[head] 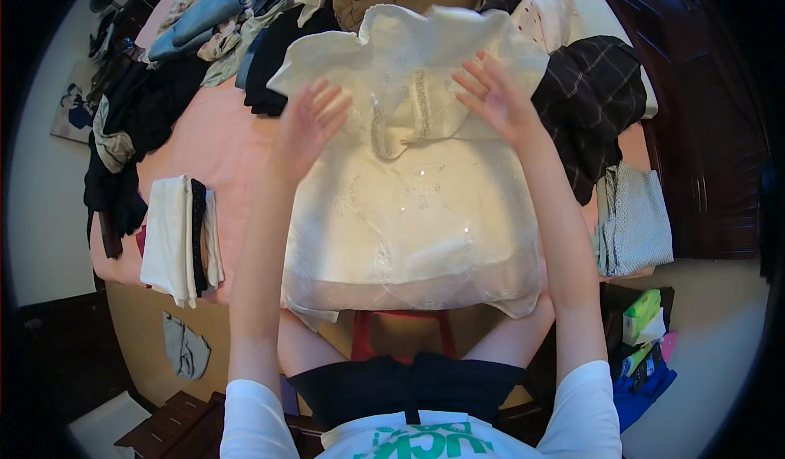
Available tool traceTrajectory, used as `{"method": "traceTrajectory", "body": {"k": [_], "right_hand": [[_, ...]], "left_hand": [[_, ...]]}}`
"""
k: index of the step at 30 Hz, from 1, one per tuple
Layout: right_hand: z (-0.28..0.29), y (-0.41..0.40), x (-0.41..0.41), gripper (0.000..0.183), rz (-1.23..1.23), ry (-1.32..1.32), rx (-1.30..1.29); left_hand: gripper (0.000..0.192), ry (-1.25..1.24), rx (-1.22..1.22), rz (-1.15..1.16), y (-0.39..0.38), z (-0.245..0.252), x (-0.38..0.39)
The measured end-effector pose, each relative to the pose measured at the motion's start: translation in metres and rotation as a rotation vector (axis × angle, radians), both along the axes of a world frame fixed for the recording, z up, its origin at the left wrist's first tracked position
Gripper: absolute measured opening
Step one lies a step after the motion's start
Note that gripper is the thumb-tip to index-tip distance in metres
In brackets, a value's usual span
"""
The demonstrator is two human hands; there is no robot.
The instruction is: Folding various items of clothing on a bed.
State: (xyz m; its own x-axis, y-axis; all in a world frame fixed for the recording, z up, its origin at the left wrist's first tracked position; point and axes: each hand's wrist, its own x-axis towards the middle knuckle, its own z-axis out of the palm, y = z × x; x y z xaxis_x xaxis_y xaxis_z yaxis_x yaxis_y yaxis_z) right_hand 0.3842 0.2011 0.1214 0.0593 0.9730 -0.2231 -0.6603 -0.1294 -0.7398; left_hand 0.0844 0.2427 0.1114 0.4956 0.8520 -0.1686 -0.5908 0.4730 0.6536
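Note:
A cream embroidered garment with a beaded neckline and scalloped edges (392,213) lies spread on the bed in front of me, its near edge hanging over the bed's front. My left hand (313,127) is over its left side, fingers spread and slightly blurred, with nothing in it. Over the upper right part is my right hand (495,100), also empty, with its fingers apart. Whether either hand touches the fabric cannot be told. The garment's far part is folded or bunched, with the beaded trim curving near its middle.
Folded clothes (172,238) lie at the bed's left edge, a folded patterned cloth (641,219) at the right. Dark checked fabric (592,103) adjoins the garment. Jeans (202,20) and other clothes are heaped at the back left. A red stool (402,318) stands between my legs.

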Motion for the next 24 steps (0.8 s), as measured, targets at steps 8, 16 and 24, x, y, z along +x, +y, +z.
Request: {"method": "traceTrajectory", "body": {"k": [8,16,24], "right_hand": [[-0.073,-0.107,-0.006,0.056,0.177,-1.813,0.099],[-0.054,-0.011,-0.045,0.056,0.227,-1.988,0.197],[-0.031,-0.069,-0.015,0.010,-0.175,-1.076,0.116]], "left_hand": [[0.058,1.540,1.156,0.173,-0.073,-0.080,-0.030],[0.044,1.633,1.208,0.183,-0.027,-0.082,0.068],[0.037,0.399,0.417,0.456,-0.012,-0.083,-0.164]]}}
